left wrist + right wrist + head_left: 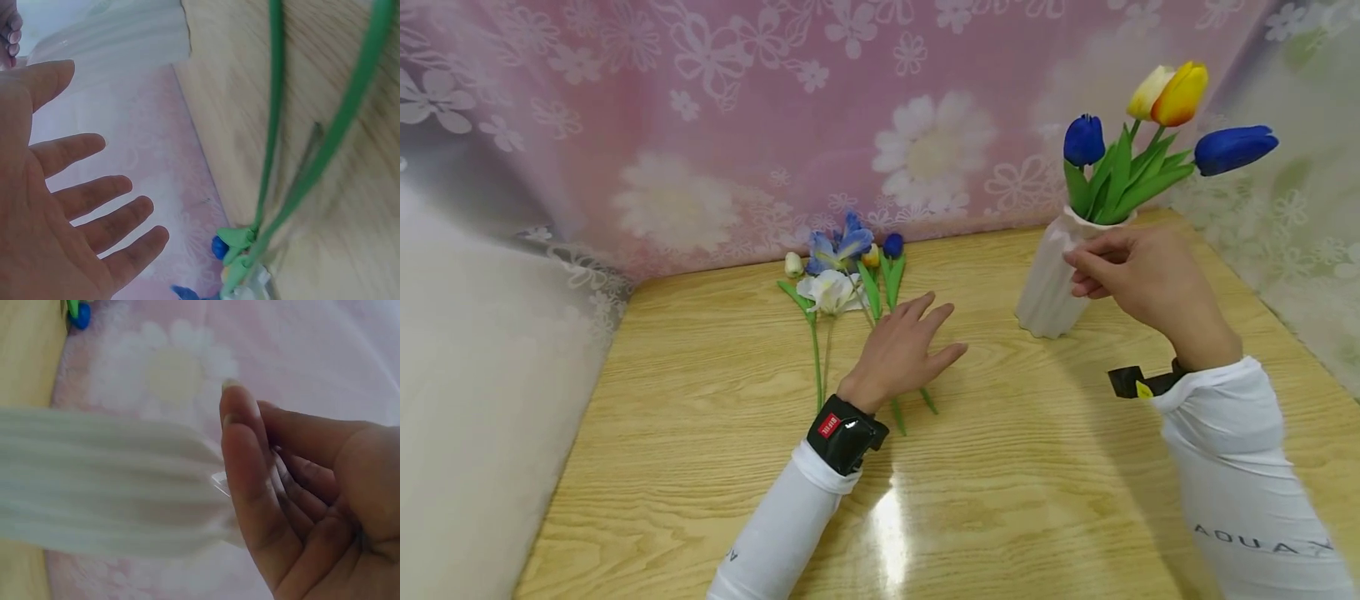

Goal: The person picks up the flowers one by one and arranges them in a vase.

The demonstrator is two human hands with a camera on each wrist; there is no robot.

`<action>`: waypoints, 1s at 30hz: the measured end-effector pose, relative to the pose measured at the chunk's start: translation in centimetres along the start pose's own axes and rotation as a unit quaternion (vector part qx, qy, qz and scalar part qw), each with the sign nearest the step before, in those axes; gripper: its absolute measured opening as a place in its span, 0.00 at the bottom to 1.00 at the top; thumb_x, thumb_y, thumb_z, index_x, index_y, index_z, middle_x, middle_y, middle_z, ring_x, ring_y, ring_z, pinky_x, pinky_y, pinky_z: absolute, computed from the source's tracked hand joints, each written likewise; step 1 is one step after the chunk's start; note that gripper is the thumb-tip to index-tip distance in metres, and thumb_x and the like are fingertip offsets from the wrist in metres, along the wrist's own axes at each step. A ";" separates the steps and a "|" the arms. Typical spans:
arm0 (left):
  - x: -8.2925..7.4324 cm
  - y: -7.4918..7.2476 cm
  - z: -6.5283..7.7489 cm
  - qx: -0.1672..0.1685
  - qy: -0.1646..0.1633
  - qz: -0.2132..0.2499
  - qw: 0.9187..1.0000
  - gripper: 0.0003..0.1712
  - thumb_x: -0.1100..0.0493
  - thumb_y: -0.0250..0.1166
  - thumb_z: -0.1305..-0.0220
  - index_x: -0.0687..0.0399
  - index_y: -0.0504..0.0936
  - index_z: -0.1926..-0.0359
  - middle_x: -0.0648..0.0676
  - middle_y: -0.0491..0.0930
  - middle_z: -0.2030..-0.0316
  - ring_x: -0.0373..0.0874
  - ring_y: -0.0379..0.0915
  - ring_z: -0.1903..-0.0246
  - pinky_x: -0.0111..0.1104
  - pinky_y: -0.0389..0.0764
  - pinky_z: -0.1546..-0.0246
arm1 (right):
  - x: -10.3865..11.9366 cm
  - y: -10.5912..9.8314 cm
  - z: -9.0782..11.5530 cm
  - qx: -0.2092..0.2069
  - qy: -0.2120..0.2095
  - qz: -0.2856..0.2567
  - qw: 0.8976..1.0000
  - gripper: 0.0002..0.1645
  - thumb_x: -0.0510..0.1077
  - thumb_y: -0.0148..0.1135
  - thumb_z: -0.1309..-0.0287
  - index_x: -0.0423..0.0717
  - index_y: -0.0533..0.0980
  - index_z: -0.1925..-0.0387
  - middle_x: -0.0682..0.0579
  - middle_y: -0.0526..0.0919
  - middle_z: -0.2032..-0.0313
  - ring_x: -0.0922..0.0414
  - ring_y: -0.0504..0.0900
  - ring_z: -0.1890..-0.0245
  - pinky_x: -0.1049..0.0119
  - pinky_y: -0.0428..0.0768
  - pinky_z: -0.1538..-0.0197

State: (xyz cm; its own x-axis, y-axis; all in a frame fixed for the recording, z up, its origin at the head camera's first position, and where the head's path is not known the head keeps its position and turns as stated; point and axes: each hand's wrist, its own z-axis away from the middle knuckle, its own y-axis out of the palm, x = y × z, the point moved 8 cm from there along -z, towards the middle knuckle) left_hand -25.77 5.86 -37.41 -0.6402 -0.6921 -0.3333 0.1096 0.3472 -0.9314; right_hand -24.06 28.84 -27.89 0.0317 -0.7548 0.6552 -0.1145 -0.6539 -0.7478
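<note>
My left hand (pixel 898 350), fingers straight and spread, is over the stems of artificial flowers in the head view. The left wrist view shows nothing in its palm (pixel 44 231). Blooms lie just past it: a white flower (pixel 831 291), a blue petalled flower (pixel 842 246), a blue tulip (pixel 892 245) and a white tulip bud (pixel 793 265). At the neck of a white ribbed vase (pixel 1047 287) is my right hand (pixel 1150 279), fingers curled toward the thumb. No stem shows between them. The vase holds a yellow-red tulip (pixel 1182 93), a cream tulip (pixel 1148 92) and blue tulips (pixel 1234 150).
A wood-grain table (pixel 700 467) carries everything. Behind it hangs a pink flowered curtain (pixel 760 150), with pale cloth at the left (pixel 482 375) and patterned cloth at the right (pixel 1292 217). Green stems (pixel 272 119) run along the tabletop in the left wrist view.
</note>
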 end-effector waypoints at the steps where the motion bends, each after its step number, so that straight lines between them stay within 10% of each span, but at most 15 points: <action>1: 0.3 0.0 0.1 0.001 -0.005 0.000 1.000 0.35 0.36 0.52 0.32 0.48 0.66 0.31 0.58 0.59 0.31 0.53 0.56 0.34 0.51 0.63 0.39 | 0.0 0.5 -0.1 0.007 -0.003 0.000 1.000 0.26 0.56 0.59 0.37 0.36 0.81 0.55 0.47 0.86 0.71 0.65 0.82 0.76 0.77 0.78 0.72; 12: 2.8 0.3 1.9 0.008 -0.040 -0.006 0.999 0.35 0.37 0.52 0.31 0.48 0.65 0.30 0.59 0.59 0.31 0.54 0.58 0.35 0.50 0.66 0.42 | 0.0 7.0 -1.2 0.098 -0.057 -0.017 0.993 0.23 0.56 0.55 0.33 0.39 0.81 0.58 0.47 0.84 0.67 0.55 0.83 0.70 0.67 0.79 0.70; 30: 6.4 0.2 4.5 0.008 -0.105 -0.015 0.994 0.37 0.37 0.55 0.33 0.48 0.64 0.30 0.59 0.58 0.31 0.54 0.56 0.34 0.52 0.64 0.40 | -0.6 16.4 -3.1 0.192 -0.018 -0.048 0.980 0.23 0.52 0.55 0.32 0.36 0.79 0.53 0.42 0.83 0.63 0.50 0.85 0.67 0.60 0.82 0.65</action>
State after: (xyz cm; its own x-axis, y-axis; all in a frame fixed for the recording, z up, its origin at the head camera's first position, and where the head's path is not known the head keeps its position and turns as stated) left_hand -26.41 -1.36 -40.39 -0.4707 -0.8191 -0.3280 0.1063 0.3164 -0.9427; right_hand -29.03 18.76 -40.24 0.0588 -0.6854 0.7258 0.2727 -0.6884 -0.6721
